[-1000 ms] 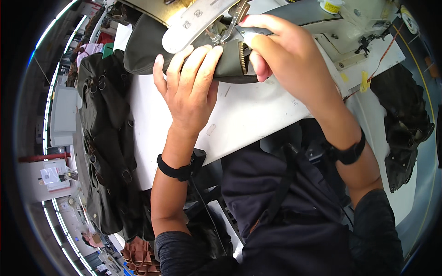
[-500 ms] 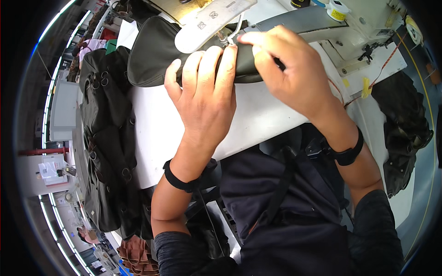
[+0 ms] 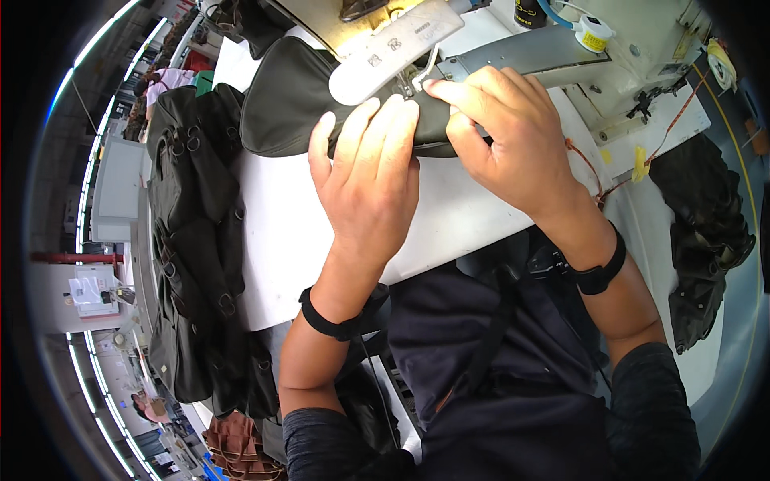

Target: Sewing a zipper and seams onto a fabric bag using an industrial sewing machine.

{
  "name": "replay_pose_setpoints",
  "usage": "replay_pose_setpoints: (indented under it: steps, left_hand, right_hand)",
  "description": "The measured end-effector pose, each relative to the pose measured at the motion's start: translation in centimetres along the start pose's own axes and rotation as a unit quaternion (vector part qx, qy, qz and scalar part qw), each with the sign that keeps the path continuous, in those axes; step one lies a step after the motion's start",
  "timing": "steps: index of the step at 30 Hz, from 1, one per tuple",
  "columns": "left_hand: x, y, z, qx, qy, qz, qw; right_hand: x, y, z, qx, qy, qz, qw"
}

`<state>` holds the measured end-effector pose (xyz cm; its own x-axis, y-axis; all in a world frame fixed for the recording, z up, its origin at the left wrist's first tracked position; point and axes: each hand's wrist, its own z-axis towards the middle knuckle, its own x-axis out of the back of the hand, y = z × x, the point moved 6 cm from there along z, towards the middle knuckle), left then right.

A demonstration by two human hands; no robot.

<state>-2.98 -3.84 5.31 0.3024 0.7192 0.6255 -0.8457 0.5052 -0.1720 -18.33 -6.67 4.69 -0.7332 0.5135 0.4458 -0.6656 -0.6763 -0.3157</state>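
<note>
A dark olive bag piece (image 3: 282, 108) of smooth material lies under the sewing machine's metal presser foot (image 3: 407, 85). My left hand (image 3: 370, 172) rests flat on its near part, fingers stretched out and tips just short of the foot. To the right of the foot is my right hand (image 3: 513, 132), its index finger reaching toward the foot. The thumb is apart from that finger and touches the piece; the other fingers are bent. A white oblong lamp head (image 3: 393, 54) hangs above and hides part of the stitching area. The seam under my fingers is hidden.
The grey machine arm (image 3: 521, 58) extends right to the pale machine body (image 3: 654, 40). A small white spool (image 3: 593, 34) sits on top. Dark bags with metal rings (image 3: 188, 240) are heaped at left; more dark pieces (image 3: 702, 232) hang at right. The white tabletop (image 3: 281, 196) lies in front.
The whole view has shifted slightly right and down. My left fingertips are a little farther from the foot. My right thumb has moved toward me, away from the index finger.
</note>
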Motion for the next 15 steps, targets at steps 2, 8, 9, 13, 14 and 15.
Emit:
replay_pose_setpoints:
  steps: [2, 8, 9, 13, 14, 15]
  left_hand:
    - [-0.1, -0.3, -0.1, 0.011, -0.004, -0.015, 1.0]
    - [0.0, -0.5, 0.1, -0.01, 0.007, -0.024, 1.0]
    - [0.3, 0.0, 0.3, -0.025, 0.005, -0.011, 1.0]
    - [2.4, 2.4, -0.9, 0.075, -0.114, 0.059, 0.989]
    - [2.9, 2.6, -1.3, 0.102, -0.146, 0.016, 0.984]
    - [2.6, 2.5, -1.5, 0.115, -0.151, -0.052, 0.98]
  right_hand:
    - [0.0, 0.0, 0.0, 0.002, 0.007, 0.0, 1.0]
    - [0.2, -0.5, 0.2, 0.003, 0.005, 0.011, 1.0]
    - [0.5, -0.5, 0.2, -0.009, 0.013, 0.023, 1.0]
    - [1.2, 0.7, -1.8, -0.206, -0.002, 0.223, 0.953]
    - [1.2, 0.9, -2.2, -0.228, -0.027, 0.221, 0.948]
    - [1.0, 1.1, -2.7, -0.244, -0.046, 0.225, 0.942]
